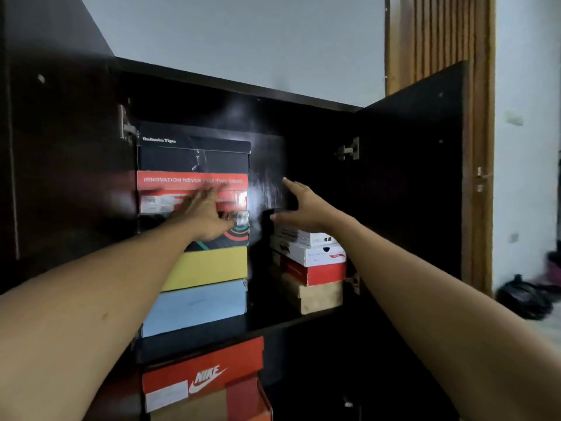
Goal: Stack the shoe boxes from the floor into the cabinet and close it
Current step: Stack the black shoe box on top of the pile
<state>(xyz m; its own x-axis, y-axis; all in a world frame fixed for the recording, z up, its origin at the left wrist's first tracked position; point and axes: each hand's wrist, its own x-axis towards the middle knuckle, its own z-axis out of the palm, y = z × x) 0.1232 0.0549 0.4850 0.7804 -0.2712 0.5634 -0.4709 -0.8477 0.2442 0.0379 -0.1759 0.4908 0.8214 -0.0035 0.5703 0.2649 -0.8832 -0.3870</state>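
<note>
Left hand (209,214) presses flat-fingered on the red box (170,186), looks like squaring the stack. Right hand (303,205) hovers open, empty. Guessing the cabinet door (409,192) gets swung shut next.

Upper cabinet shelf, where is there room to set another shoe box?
Free: the space above the short right stack, between the tall left stack and the cabinet's right wall. A narrow gap separates the stacks. Crowded: the left stack nearly reaches the cabinet top.

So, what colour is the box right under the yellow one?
The box is light blue, clearest in the head view.
</note>
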